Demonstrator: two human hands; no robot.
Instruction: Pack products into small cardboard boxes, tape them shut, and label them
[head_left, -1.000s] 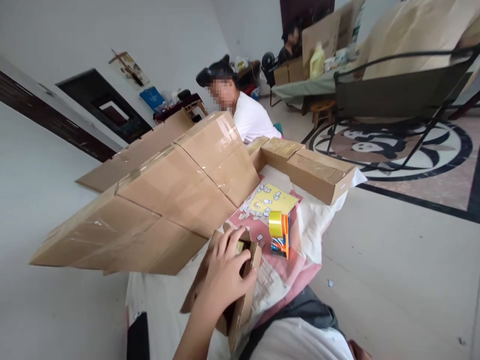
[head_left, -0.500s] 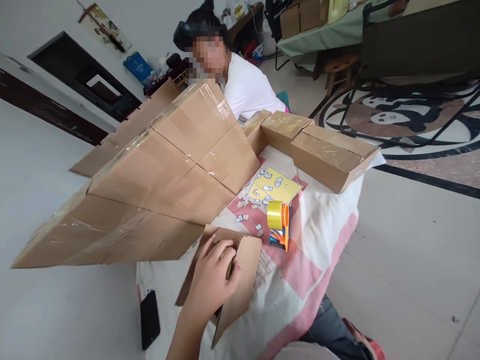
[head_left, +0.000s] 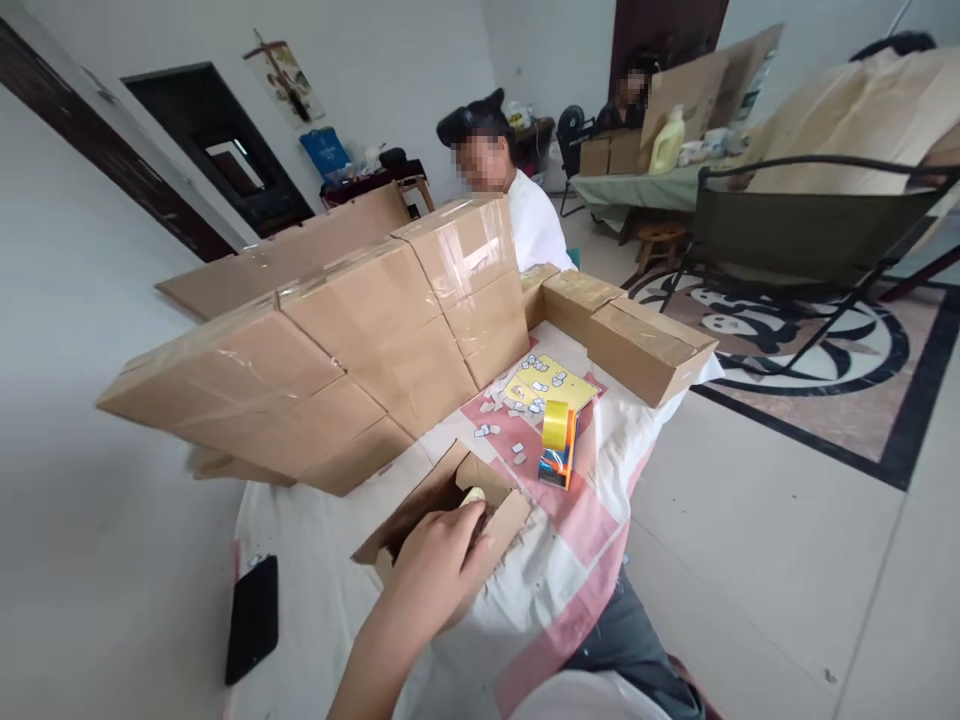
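Box (head_left: 511, 518): on cloth (head_left: 322, 565), open, not taped shut. Left hand (head_left: 441, 550) at opening, fingertips hidden; grip cannot be told. Scraps (head_left: 519, 453) loose, unsorted. Tape dispenser (head_left: 558, 440) apart, unhandled.

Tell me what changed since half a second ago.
The left hand has shifted rightward across the open cardboard box, uncovering more of its inside; whether it grips the yellowish item by its fingertips is unclear. The tape dispenser and yellow sheet stayed put.
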